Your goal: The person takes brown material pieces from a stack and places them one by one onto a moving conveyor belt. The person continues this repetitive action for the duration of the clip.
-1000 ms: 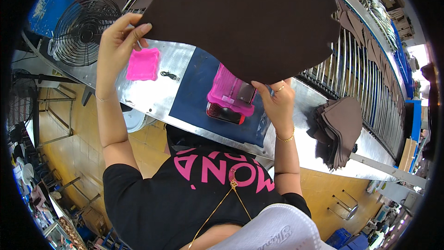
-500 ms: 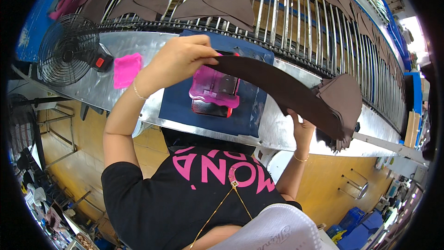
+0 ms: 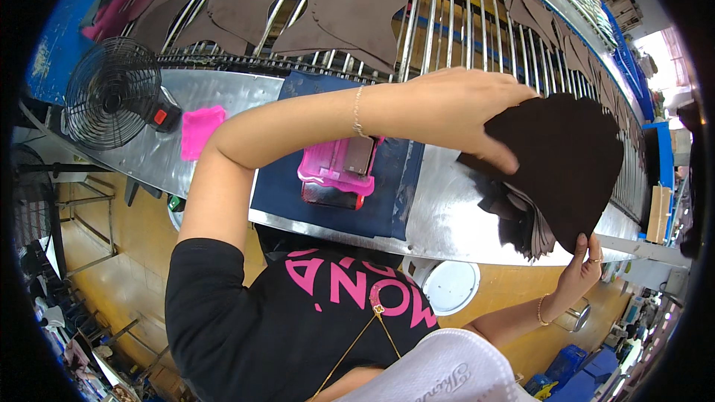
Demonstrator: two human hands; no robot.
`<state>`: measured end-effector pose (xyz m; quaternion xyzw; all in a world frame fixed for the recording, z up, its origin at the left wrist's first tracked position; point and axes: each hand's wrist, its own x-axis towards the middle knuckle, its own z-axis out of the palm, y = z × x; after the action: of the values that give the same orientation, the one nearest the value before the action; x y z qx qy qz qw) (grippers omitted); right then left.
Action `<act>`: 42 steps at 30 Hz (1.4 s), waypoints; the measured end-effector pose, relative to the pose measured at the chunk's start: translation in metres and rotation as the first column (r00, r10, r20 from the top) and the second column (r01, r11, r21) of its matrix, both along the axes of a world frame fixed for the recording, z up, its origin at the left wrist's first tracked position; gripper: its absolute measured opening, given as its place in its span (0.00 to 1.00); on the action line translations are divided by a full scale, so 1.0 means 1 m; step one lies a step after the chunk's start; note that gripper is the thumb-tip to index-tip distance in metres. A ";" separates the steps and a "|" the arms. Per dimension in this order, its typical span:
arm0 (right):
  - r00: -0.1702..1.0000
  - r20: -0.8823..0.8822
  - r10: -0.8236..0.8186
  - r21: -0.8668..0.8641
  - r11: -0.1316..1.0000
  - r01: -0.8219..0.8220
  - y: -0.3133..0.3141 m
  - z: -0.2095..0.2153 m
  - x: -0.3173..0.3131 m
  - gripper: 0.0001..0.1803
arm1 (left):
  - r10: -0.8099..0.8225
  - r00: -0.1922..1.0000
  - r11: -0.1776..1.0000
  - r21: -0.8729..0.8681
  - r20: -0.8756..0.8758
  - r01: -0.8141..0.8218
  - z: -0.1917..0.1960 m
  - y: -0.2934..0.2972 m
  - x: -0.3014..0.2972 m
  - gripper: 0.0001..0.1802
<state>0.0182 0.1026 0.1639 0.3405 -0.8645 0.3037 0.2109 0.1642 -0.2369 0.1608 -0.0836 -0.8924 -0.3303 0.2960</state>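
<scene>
A dark brown cut sheet (image 3: 558,156), flat with curved edges, is held up at the right above a stack of similar cut sheets (image 3: 530,227). My left hand (image 3: 465,115) reaches across to its upper left edge, thumb on the near face and fingertips partly hidden behind it. At the lower edge, my right hand (image 3: 581,268) pinches the sheet between thumb and fingers. Under my left forearm, a pink tray (image 3: 335,167) with a grey block in it sits partly over a black and red object (image 3: 335,195) on a blue mat (image 3: 290,212).
Metal conveyor bars (image 3: 447,22) run behind the metal table (image 3: 447,231), carrying several brown sheets (image 3: 350,18). A black fan (image 3: 113,93) and another pink tray (image 3: 201,132) stand at the left. A round white stool top (image 3: 450,288) is below the table edge.
Both hands have moved right with the brown sheet, my left hand crossing over the pink tray. The sheet, seen as a narrow curved band before, now shows its broad face.
</scene>
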 end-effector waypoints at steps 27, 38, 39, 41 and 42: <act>0.780 -0.069 -0.622 0.387 0.704 0.596 0.046 -0.123 -0.098 0.16 | 0.384 0.905 -0.184 0.976 0.182 -0.118 -0.257 -0.282 -0.001 0.46; 0.741 0.187 -0.645 0.506 0.710 0.490 0.096 -0.176 -0.139 0.34 | 0.369 0.826 -0.240 0.903 0.425 -0.357 -0.245 -0.255 -0.002 0.41; 0.716 0.215 -0.664 0.492 0.707 0.508 0.098 -0.175 -0.137 0.33 | 0.335 0.828 -0.236 0.891 0.450 -0.388 -0.233 -0.247 -0.002 0.43; 0.682 0.188 -0.707 0.584 0.639 0.501 0.062 -0.153 -0.127 0.32 | 0.336 0.807 -0.198 0.874 0.486 -0.444 -0.228 -0.242 0.021 0.47; 0.656 0.160 -0.738 0.624 0.590 0.512 0.053 -0.141 -0.121 0.32 | 0.318 0.810 -0.174 0.870 0.492 -0.460 -0.226 -0.239 0.029 0.47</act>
<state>-0.1029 0.1556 0.0229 -0.0206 -0.9994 0.0206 0.0207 0.1927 -0.4760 -0.0652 0.4426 -0.3796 -0.7536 0.3036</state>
